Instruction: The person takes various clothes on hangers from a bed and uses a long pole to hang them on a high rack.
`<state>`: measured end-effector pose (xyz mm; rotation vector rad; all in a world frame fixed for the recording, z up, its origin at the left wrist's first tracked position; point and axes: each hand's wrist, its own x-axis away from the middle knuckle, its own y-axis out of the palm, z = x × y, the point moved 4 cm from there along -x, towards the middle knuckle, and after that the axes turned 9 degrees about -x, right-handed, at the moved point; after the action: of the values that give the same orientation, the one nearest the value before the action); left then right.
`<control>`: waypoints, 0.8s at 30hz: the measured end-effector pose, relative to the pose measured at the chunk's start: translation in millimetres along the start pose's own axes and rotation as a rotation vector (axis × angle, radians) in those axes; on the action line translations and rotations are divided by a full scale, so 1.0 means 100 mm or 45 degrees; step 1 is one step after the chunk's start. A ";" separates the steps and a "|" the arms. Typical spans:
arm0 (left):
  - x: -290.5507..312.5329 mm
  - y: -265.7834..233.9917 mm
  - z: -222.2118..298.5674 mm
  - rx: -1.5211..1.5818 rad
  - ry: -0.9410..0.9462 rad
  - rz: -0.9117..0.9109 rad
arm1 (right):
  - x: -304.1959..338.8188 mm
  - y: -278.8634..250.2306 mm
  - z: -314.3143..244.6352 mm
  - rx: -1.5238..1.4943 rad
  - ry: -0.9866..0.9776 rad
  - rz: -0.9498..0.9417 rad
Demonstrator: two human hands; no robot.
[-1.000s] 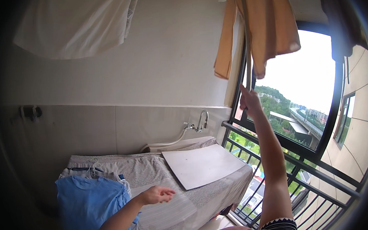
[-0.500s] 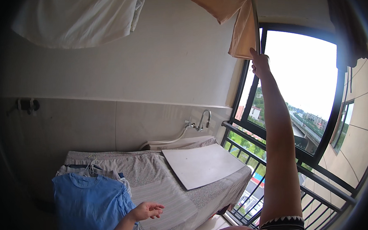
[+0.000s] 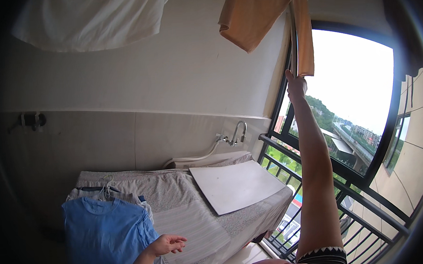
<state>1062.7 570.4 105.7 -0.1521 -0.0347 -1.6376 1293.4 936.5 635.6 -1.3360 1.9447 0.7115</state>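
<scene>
My right arm is stretched up toward the window, and my right hand is closed around a thin pole. The pole rises beside an orange garment that hangs overhead, its top cut off by the frame edge. One narrow panel of it drops just above my fist. Low down, my left hand is held palm up with loosely spread fingers and nothing in it. Close beside it, a blue T-shirt lies on top of a pile of clothes, with hanger hooks sticking out at the collar end.
A cloth-covered table runs along the wall, with a white board lying on it. Behind are a tap and hose. A white cloth hangs upper left, dark clothing upper right. A railing crosses before the window.
My right hand has come down slightly with the pole. The orange garment has swung and turned, hanging lower. My left hand has barely moved.
</scene>
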 end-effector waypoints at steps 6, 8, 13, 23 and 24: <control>-0.01 0.00 -0.04 0.005 -0.032 0.009 | 0.09 0.11 0.03 -0.118 0.141 -0.085; -0.04 -0.01 -0.06 0.005 -0.030 0.004 | 0.09 0.05 0.10 -0.017 0.093 0.004; 0.02 -0.05 -0.04 0.007 -0.039 0.054 | 0.37 0.11 0.01 -0.109 0.177 -0.053; 0.47 -0.33 -0.24 0.035 0.105 0.258 | 0.49 -0.33 1.03 -0.286 -0.161 -0.643; 0.68 -0.41 -0.27 0.057 0.066 0.440 | 0.97 -0.05 0.67 -0.300 -0.031 -0.735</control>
<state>1015.0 502.8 90.3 -0.0761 -0.0047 -1.2939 1287.8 928.5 517.9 -1.9059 1.3711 0.6689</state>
